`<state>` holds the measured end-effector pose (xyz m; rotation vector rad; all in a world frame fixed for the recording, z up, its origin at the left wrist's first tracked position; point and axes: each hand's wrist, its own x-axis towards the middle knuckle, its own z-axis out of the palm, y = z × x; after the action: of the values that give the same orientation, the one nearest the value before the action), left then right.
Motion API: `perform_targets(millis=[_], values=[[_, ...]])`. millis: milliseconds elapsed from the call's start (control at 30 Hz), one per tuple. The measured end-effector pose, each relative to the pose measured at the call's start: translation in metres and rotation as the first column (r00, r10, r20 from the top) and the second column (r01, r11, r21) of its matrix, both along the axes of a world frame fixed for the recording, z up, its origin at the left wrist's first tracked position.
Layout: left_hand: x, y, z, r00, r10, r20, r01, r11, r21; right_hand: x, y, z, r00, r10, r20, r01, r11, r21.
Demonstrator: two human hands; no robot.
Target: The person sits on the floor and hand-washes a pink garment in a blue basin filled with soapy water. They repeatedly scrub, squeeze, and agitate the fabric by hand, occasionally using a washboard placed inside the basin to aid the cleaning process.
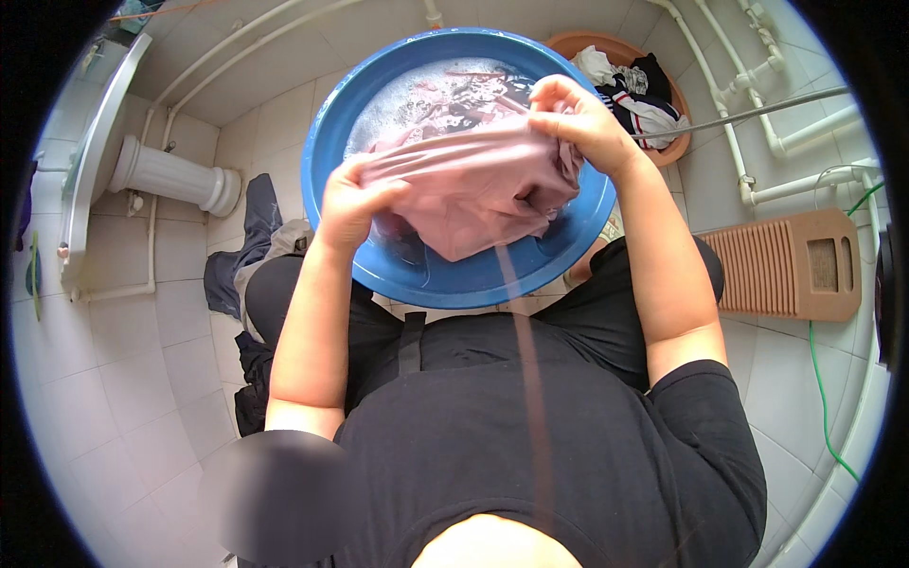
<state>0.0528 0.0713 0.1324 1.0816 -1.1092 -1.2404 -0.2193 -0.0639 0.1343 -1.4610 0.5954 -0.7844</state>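
Pink cloth (464, 189), one: stretched over the blue basin (445, 287), long axis slanting crosswise from the left hand (352, 204), gripping above the basin's left side, to the right hand (592, 123), pinching above its right rim.

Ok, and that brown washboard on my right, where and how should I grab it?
Probably by the outer end of the washboard, right hand coming from the right: the narrow slot there should take your fingers, while the opposite, ribbed end is crowded by your right knee. That hand grips pink cloth, so free it first.
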Motion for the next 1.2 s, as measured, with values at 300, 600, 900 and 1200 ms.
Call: perform_targets(millis=[300, 600, 900, 1200], values=[[-0.064, -0.043, -0.028, 0.647, 0.483, -0.59, -0.127, 0.831, 0.541, 0.056, 0.045, -0.016, 0.959, -0.273, 0.072, 0.282, 0.945, -0.168], [-0.13, -0.046, -0.004, 0.778, 0.515, -0.361, -0.358, 0.834, 0.42, 0.079, 0.046, -0.04, 0.859, -0.511, -0.042, 0.502, 0.855, -0.132], [-0.127, -0.048, -0.03, 0.818, 0.465, -0.338, -0.334, 0.863, 0.379, 0.085, 0.052, -0.048, 0.831, -0.557, 0.006, 0.536, 0.798, -0.276], [-0.106, -0.027, -0.063, 0.764, 0.478, -0.432, -0.116, 0.762, 0.638, 0.086, 0.091, -0.046, 0.953, -0.3, -0.033, 0.201, 0.713, -0.671]])
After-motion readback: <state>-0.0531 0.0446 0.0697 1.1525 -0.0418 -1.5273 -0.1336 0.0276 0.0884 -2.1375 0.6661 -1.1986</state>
